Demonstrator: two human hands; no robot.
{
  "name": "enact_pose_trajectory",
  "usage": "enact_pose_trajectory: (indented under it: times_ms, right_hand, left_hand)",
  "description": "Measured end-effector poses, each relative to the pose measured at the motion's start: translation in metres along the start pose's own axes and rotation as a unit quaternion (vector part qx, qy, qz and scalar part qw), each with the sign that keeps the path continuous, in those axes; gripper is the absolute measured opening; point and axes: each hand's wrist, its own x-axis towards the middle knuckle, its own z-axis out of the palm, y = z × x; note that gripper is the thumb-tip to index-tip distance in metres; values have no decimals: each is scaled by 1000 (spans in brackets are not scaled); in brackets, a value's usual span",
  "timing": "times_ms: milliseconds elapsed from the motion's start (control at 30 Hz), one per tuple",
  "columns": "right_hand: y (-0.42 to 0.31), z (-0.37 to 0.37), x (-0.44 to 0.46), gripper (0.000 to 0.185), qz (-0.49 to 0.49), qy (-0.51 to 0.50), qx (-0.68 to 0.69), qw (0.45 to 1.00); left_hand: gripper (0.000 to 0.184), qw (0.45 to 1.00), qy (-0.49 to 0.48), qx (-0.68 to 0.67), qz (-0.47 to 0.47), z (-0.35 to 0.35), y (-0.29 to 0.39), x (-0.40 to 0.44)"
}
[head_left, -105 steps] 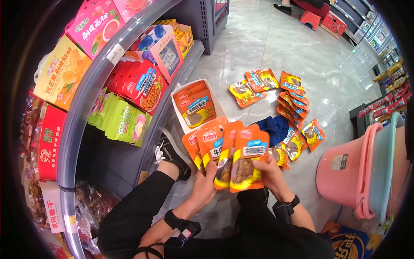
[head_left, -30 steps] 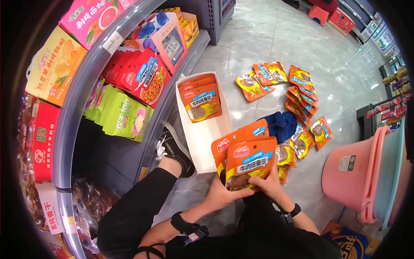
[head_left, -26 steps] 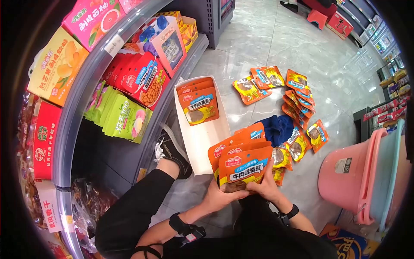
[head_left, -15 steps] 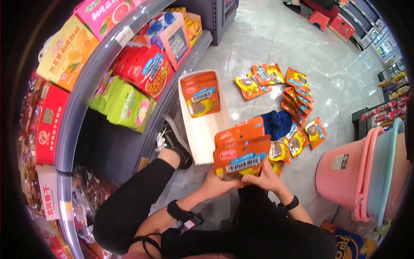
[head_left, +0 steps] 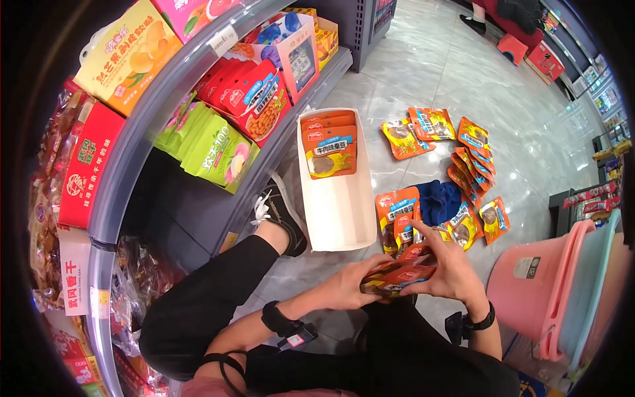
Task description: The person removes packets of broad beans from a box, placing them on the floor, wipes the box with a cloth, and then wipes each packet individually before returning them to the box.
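Low in front of me, a small stack of orange snack packets [head_left: 397,276] is held edge-up between both hands. My left hand [head_left: 347,286] is closed around its left end. My right hand [head_left: 456,268] grips the right end, thumb on the near side and fingers over the top. Just beyond lie more orange packets [head_left: 397,210], beside a dark blue cloth [head_left: 440,202]. A white open carton [head_left: 340,221] stands left of them, with a row of the same packets [head_left: 333,155] in its far end.
More packets [head_left: 433,124] are spread on the floor, some in an overlapping row [head_left: 471,173]. At left, a shelf [head_left: 109,192] holds green bags [head_left: 218,155] and red packets [head_left: 254,99]. Pink and blue tubs [head_left: 536,284] stand at right. Another person's shoe [head_left: 473,25] shows far back.
The held stack has tipped from facing me to edge-up and lowered. My right hand has opened wider around it. Orange packets beside the blue cloth now show. The view has shifted slightly.
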Motion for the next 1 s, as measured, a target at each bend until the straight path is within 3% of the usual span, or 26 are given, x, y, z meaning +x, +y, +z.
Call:
enact_pose_trajectory:
  times_ms: [67, 167, 267, 300, 433, 667, 733, 1000]
  right_hand:
    - [0, 0, -2, 108, 51, 9, 101, 994]
    - [-4, -2, -2, 101, 68, 24, 136, 988]
    - [-5, -6, 0, 91, 44, -40, 86, 995]
    - [-7, -5, 1, 77, 46, -19, 117, 992]
    - [-7, -6, 2, 62, -2, -26, 43, 999]
    - [-3, -2, 1, 59, 31, -46, 116, 992]
    - [-7, -6, 1, 58, 66, -84, 121, 987]
    - [4, 12, -6, 49, 29, -11, 111, 993]
  left_hand:
    - [62, 1000, -9, -8, 0, -1, 0, 1]
    - [59, 999, -17, -16, 27, -1, -2, 3]
    - [59, 999, -14, -20, 21, 1, -5, 2]
    - [59, 1000, -11, -13, 18, 0, -5, 2]
    - [60, 1000, 7, -6, -1, 0, -7, 1]
    - [61, 1000, -16, -4, -10, -4, -3, 2]
    - [61, 998, -23, -7, -50, -5, 1, 2]
    - [64, 1000, -21, -4, -14, -10, -1, 3]
